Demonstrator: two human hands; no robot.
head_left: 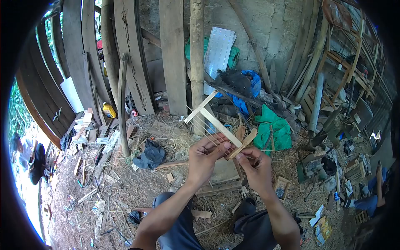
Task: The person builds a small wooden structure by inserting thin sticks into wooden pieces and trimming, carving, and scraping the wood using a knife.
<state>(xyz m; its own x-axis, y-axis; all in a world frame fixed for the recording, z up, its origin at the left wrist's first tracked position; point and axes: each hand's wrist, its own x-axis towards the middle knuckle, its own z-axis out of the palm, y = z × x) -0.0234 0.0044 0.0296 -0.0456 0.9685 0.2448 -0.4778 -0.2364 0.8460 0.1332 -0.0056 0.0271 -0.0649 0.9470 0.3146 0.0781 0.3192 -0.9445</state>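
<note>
L hand is pinching the wood frame nr its lower end, thumb & fingers closing on it. R hand is gripping the frame's nr crossbar btwn thumb & fingers. Frame is slanting up-L in front of the person, above the littered ground. Green sheet is lying beyond R hand; black bag is lying off to the L.

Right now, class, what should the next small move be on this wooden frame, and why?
Probably, let the left grip guide the thin sticks toward the near crosspiece while the right grip steadies it. The sticks run from the far crosspiece to the left grip, and the right grip pinches the near one; their near ends look hidden.
</note>
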